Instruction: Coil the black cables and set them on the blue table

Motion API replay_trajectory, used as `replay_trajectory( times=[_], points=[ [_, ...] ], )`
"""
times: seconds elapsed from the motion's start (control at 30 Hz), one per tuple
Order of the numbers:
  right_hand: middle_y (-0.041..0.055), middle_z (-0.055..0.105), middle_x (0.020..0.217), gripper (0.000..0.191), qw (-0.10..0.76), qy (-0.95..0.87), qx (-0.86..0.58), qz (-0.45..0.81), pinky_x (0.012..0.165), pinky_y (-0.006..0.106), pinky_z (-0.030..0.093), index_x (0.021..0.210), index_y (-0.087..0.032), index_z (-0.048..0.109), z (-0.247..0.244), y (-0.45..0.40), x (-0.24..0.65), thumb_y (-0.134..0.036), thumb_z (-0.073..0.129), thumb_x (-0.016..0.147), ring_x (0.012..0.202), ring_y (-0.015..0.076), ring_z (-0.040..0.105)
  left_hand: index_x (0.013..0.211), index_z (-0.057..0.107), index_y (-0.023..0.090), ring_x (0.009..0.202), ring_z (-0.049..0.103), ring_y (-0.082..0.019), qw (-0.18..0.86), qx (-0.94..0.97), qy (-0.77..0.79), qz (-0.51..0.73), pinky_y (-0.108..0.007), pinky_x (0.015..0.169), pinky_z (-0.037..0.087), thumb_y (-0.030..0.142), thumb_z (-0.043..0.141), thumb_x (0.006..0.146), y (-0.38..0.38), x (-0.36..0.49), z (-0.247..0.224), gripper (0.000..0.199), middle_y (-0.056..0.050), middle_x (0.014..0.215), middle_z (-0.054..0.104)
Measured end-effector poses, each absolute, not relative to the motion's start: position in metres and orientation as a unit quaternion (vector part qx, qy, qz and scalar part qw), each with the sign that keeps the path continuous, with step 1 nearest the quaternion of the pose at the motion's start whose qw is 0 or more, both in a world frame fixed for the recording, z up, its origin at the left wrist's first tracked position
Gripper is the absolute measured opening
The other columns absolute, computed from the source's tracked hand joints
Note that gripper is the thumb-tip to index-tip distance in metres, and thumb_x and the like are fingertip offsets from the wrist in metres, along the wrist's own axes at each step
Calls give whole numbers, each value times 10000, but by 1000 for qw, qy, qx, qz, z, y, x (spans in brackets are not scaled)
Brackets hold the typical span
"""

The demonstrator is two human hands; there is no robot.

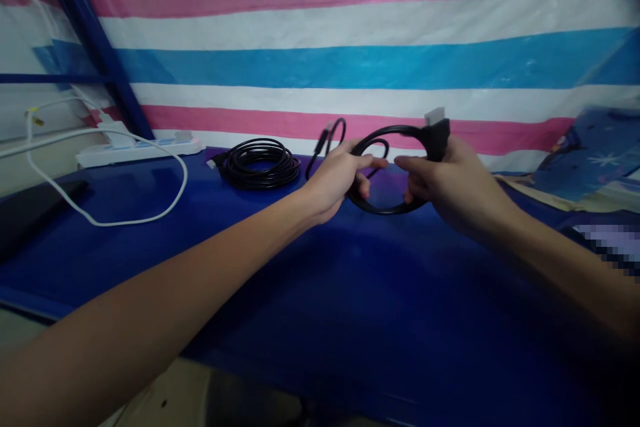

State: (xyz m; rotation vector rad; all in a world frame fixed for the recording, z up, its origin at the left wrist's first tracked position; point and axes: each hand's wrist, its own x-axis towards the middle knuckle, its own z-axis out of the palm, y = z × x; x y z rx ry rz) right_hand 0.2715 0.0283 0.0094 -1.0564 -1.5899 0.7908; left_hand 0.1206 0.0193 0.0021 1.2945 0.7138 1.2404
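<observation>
A black cable (390, 209) is looped into a ring between my two hands, above the blue tabletop. My left hand (340, 177) grips the ring's left side. On the right side, my right hand (445, 177) holds the ring near a black connector (438, 137) with a light grey cap or plug end pointing up. A loose stretch of black cable with a small plug (323, 140) curves up behind my left hand. Left of that hand, a second coiled black cable (260, 177) lies flat on the table, its light-coloured plug at the coil's left.
A white power strip (145, 151) stands at the back left, with a white cord (185, 180) looping over the blue table (320, 293). A dark flat object (40, 213) lies far left. At the right are a blue patterned item (590, 153) and a pixelated object (613, 240).
</observation>
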Motion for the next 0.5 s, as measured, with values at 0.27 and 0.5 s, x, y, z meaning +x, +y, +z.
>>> replay_trajectory(
  times=[0.27,0.5],
  points=[
    [7,561,593,69,415,-739,-487,211,496,297,390,723,-194,548,8,28,273,-157,586,766,522,155,524,644,501,166,348,76,-17,652,625,246,352,-189,378,118,334,436,937,9,111,18,343,95,440,145],
    [19,554,856,132,541,-737,-396,83,726,321,392,900,-202,533,16,20,268,-240,617,807,811,163,513,515,259,206,355,63,-20,696,616,196,313,-202,369,73,379,385,962,5,100,34,495,82,427,99]
  ],
)
